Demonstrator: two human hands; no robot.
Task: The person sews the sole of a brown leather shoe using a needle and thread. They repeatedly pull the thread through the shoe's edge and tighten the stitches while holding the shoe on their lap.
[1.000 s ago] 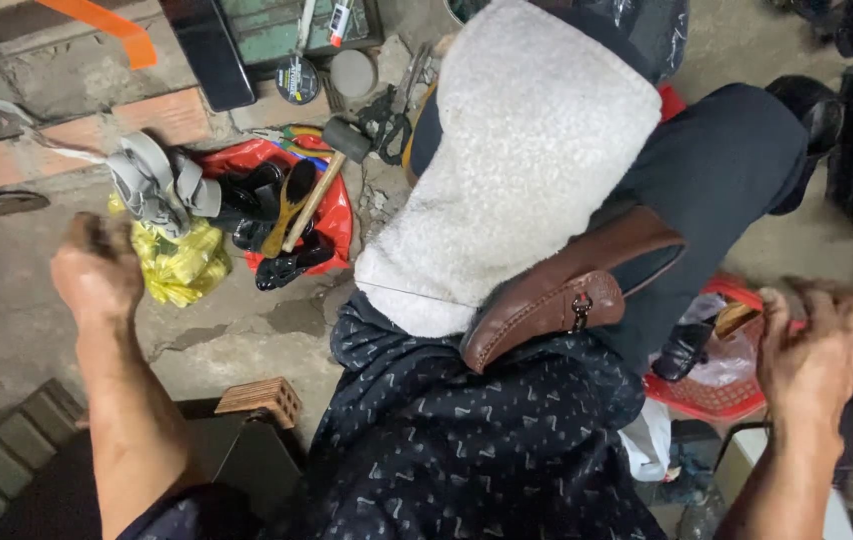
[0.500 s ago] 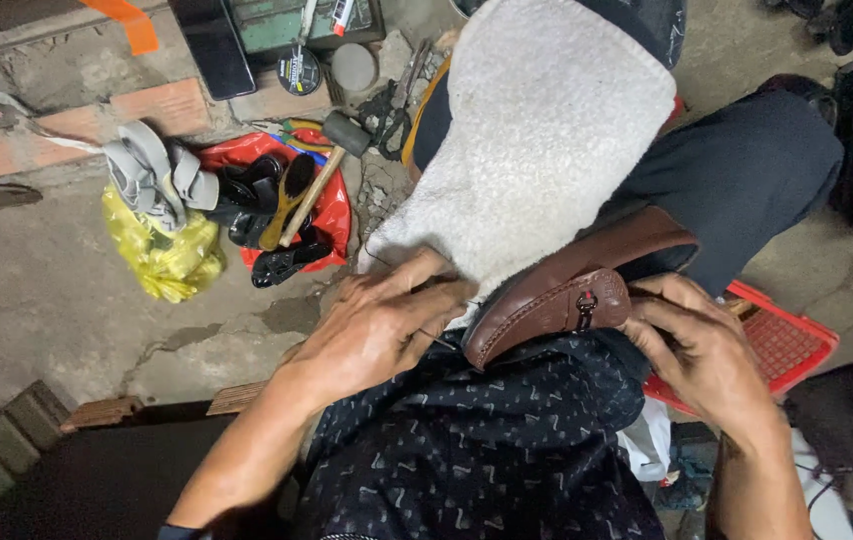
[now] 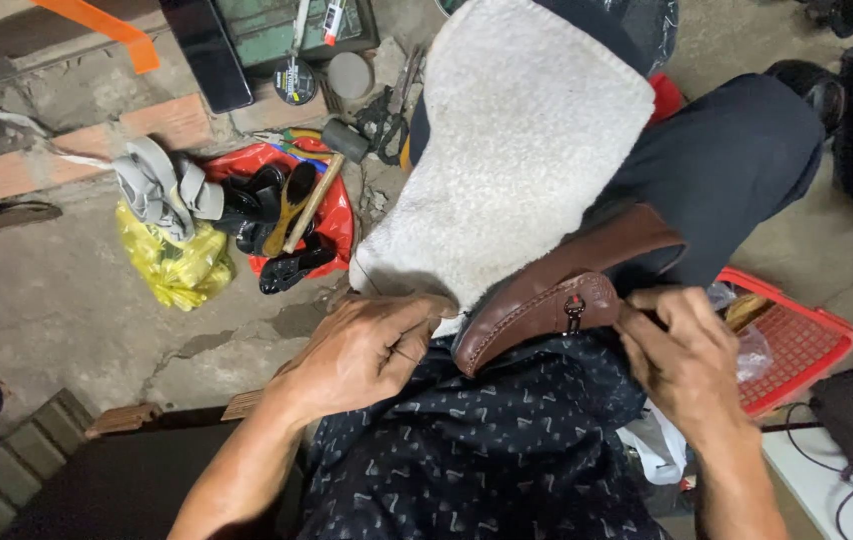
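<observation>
A brown leather loafer (image 3: 567,290) lies across my lap, toe toward me, resting on the edge of a white fleecy cloth (image 3: 517,150) spread over my knee. My left hand (image 3: 367,350) has its fingers curled and presses on the cloth's near corner beside the shoe's toe. My right hand (image 3: 687,360) touches the shoe's upper next to its small metal ornament, fingertips on the leather. Whether either hand truly grips the shoe is unclear.
On the concrete floor to the left lie a red bag (image 3: 332,215) with black shoes and a wooden-handled brush, a yellow bag (image 3: 177,265), grey sandals (image 3: 157,190), tins and tools. A red plastic basket (image 3: 797,345) sits at my right. Bricks (image 3: 147,125) line the far left.
Both hands came in from out wide to the lap. The left now rests on the cloth by the shoe's toe, the right on the shoe's upper.
</observation>
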